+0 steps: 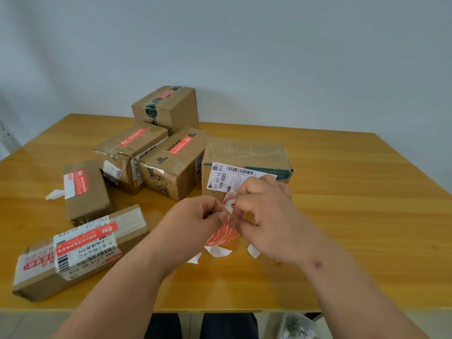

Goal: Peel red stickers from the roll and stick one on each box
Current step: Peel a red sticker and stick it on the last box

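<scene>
Peeling a sticker, both hands meet above the orange wooden table [342, 192]; the left hand [195, 217] and right hand [265, 214] pinch the red-and-white sticker roll [221, 234], close before the unstickered brown cardboard box [244, 152], probably next.

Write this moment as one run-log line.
step: peeling | left hand: pinches sticker strip | right hand: holds roll | unstickered: large box

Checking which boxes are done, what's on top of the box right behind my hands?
The box shows clear tape on top and a white shipping label on its near face; no red sticker shows. The right hand and left hand cover its lower front.
</scene>
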{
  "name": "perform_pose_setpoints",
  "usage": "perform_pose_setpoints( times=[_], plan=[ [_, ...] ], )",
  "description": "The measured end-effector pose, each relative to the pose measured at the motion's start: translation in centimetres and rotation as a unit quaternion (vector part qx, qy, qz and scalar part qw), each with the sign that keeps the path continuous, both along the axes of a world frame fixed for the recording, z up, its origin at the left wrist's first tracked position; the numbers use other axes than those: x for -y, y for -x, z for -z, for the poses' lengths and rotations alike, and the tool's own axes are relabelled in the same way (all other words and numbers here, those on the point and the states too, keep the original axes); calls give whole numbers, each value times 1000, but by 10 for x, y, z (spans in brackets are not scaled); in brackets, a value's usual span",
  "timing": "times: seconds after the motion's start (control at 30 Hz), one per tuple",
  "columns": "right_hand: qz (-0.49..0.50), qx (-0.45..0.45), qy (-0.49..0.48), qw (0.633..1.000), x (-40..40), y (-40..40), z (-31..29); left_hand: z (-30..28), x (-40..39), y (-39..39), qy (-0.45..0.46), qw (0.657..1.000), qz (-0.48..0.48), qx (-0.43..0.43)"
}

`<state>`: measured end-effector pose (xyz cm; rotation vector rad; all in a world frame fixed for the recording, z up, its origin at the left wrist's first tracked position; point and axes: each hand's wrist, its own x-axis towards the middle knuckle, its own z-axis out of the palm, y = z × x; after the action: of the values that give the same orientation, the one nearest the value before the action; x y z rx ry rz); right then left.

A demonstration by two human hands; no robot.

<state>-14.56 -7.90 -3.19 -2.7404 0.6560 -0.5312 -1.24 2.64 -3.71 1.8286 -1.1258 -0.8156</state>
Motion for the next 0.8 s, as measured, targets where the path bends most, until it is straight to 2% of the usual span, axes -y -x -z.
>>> perform_pose_setpoints(
  times=[0.1,0.2,0.37,0.6,0.8],
  plan=[
    [13,1,-11,1000,0,1,-3,-2,0,-1,1,1000,6,-17],
    [32,-40,-8,999,-1,0,-11,-5,0,-2,12,1000,10,-21],
    [25,-24,-39,999,2,-2,-14,-9,-1,-3,52,997,-5,-53],
    [21,-33,-51,998,2,-5,-16,-10,-2,-6,21,1000,8,6],
    [23,-57,-39,997,3,-5,-12,-10,-1,-3,25,999,-23,-34]
  ],
)
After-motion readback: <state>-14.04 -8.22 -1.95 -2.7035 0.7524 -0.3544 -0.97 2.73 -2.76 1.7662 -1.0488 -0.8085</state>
